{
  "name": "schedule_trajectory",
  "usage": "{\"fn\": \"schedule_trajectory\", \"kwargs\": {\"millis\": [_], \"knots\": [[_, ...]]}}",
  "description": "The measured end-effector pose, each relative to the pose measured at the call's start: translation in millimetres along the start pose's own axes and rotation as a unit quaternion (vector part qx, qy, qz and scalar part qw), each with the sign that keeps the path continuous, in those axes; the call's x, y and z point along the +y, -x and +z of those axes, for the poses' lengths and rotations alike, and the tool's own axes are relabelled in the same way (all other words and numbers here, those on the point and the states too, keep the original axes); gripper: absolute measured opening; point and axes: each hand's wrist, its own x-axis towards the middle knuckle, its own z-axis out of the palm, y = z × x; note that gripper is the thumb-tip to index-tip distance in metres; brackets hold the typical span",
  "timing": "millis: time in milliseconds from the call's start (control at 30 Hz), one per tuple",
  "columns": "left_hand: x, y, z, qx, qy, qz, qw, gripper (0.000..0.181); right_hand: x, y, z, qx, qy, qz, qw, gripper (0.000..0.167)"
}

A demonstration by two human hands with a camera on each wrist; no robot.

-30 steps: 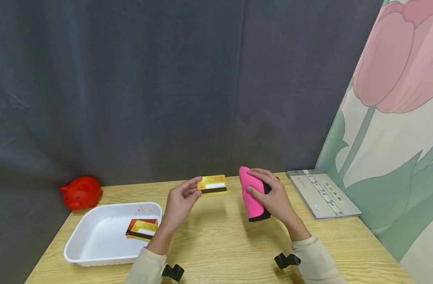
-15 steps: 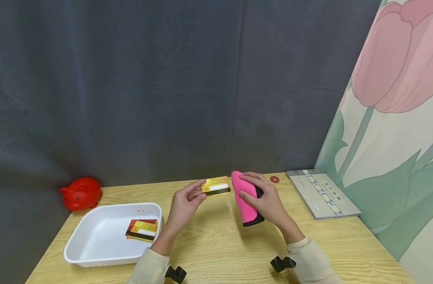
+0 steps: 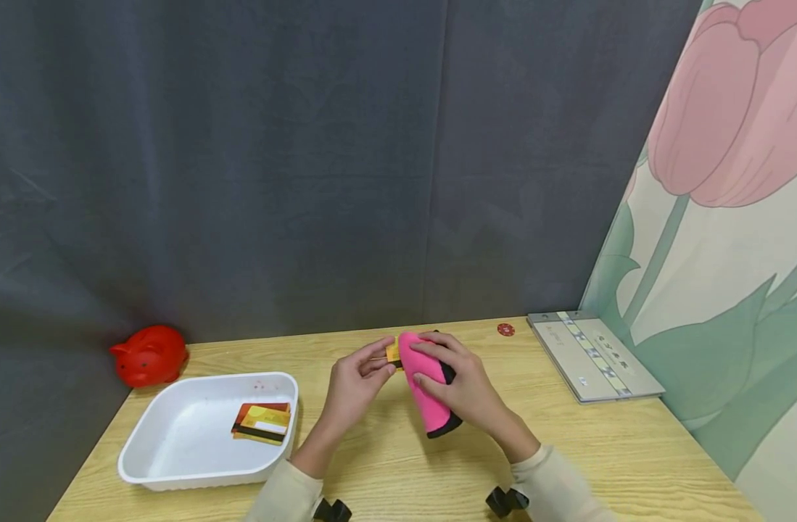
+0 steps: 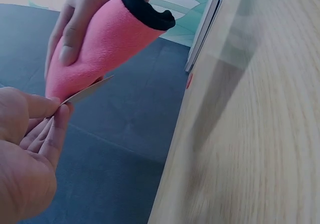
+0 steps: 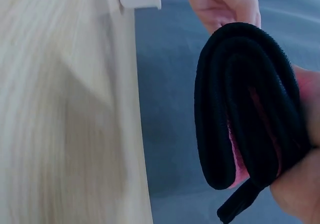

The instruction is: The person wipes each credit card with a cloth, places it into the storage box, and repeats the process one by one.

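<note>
My left hand (image 3: 354,386) pinches a yellow card (image 3: 393,352) with a dark stripe between thumb and fingers. In the head view most of the card is hidden behind a folded pink cloth with black edging (image 3: 424,384). The left wrist view shows the card (image 4: 85,92) edge-on, close along the cloth's side; whether they touch I cannot tell. My right hand (image 3: 460,380) grips the cloth, thumb on the near face and fingers over the top. Seen in the right wrist view, the cloth's black-edged end (image 5: 245,103) has several folded layers. Both hands are above the table.
A white tray (image 3: 176,475) on the left holds yellow and red cards (image 3: 262,423). Behind it sits a red piggy bank (image 3: 150,355). A small red chip (image 3: 505,329) lies near the table's back edge, left of a grey book (image 3: 597,357). A dark curtain (image 3: 346,181) hangs behind.
The cloth in my right hand has moved left and slightly down toward the left hand. My left hand has moved a little right with the card, which is now mostly covered by the cloth.
</note>
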Motion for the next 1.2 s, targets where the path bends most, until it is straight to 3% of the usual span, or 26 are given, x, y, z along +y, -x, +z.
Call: {"fn": "schedule_trajectory", "kwargs": {"millis": [300, 433, 633, 933, 1200], "knots": [[-1.1, 1.3, 1.3, 0.016, -0.003, 0.003, 0.9999, 0.043, -11, 1.3, 8, -0.018, -0.038, -0.004, 0.9991, 0.048], [-0.6, 1.6, 1.1, 0.019, 0.001, -0.001, 0.9998, 0.043, -10, 0.3, 5, -0.013, -0.018, 0.007, 0.9997, 0.049], [1.6, 2.7, 1.6, 0.015, 0.004, -0.005, 0.9999, 0.042, 2, -1.7, -5, 0.008, 0.015, 0.046, 0.9988, 0.05], [10.7, 5.6, 1.1, 0.004, -0.001, -0.005, 1.0, 0.041, 28, -2.0, -27, 0.044, 0.003, 0.104, 0.9936, 0.045], [26.1, 6.6, -8.2, -0.012, -0.01, 0.003, 0.9999, 0.039, 34, -3.4, -42, 0.07, 0.002, 0.115, 0.9909, 0.046]]}}
